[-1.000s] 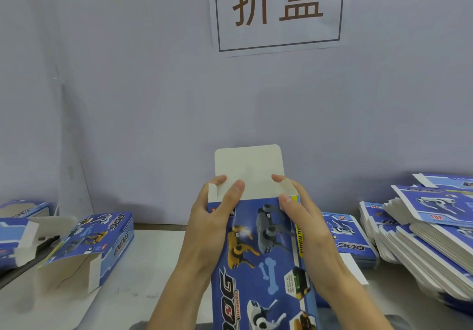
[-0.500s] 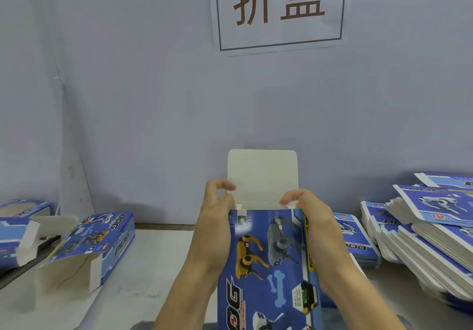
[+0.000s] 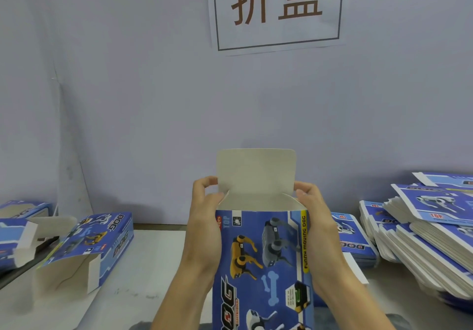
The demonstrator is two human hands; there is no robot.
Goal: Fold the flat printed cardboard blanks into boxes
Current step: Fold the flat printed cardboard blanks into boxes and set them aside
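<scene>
A blue printed box (image 3: pixel 263 260) with toy-dog pictures stands upright in front of me, opened into a tube. Its plain top flap (image 3: pixel 256 173) sticks straight up and the mouth below it is open. My left hand (image 3: pixel 204 217) grips the box's left side near the top, thumb and fingers curled at the flap's left edge. My right hand (image 3: pixel 314 217) grips the right side, fingers curled round the top right corner. A tall pile of flat blanks (image 3: pixel 430 235) lies on the right of the table.
A folded box (image 3: pixel 87 247) with an open end lies on the left of the table (image 3: pixel 143 273), and more boxes (image 3: pixel 15 230) sit at the far left edge. A smaller stack of blanks (image 3: pixel 350 240) lies behind my right hand. A wall with a sign (image 3: pixel 276 9) rises close behind.
The box has opened from nearly flat into a squared tube and shifted right. My fingers slid from the front face to the two sides, and the top flap now stands upright.
</scene>
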